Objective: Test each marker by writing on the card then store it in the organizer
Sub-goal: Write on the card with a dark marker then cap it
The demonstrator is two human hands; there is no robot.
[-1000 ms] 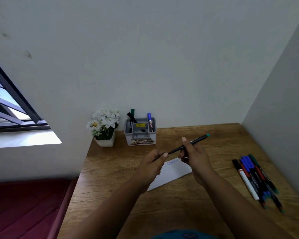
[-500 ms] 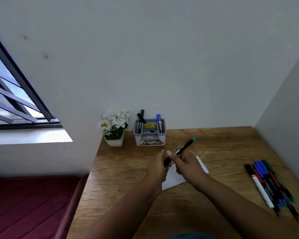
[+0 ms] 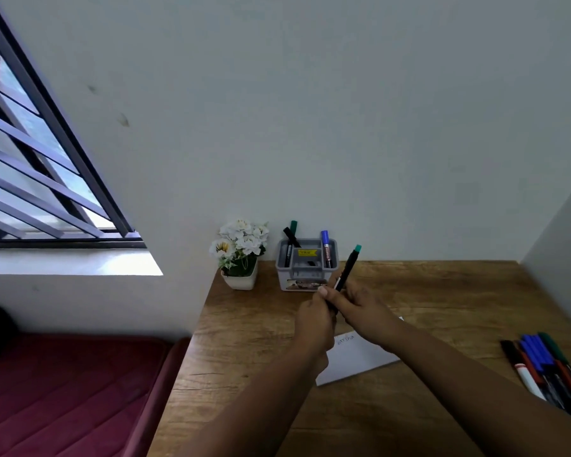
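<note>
A wooden desk (image 3: 409, 291) fills a white-walled corner, with a barred window (image 3: 40, 166) off to the left and a dark red cushion (image 3: 63, 390) below it. Above the desk both hands meet on one black marker (image 3: 348, 268) with a teal end, tilted up toward the back wall: the right hand (image 3: 360, 311) has its fingers wrapped round the barrel, and the left hand (image 3: 314, 318) grips the lower end with curled fingers, apparently seating or pulling the cap, though that joint is hidden between the hands. If the cap is only half pressed on, the tip may dry out once stored; a hard push could also make the marker slip and streak the fingers or the desk. The white card (image 3: 356, 357) lies flat beneath the wrists, with a little writing near its left end. At the back, beside a small pot of white flowers (image 3: 241, 249), stands the grey organizer (image 3: 305, 268), near enough to be tipped by a careless reach. It holds three markers upright: a black and a green one in its left compartment, a blue-capped one in its right. The untested markers (image 3: 548, 367) lie bunched on the desk at right, well apart from it.
</note>
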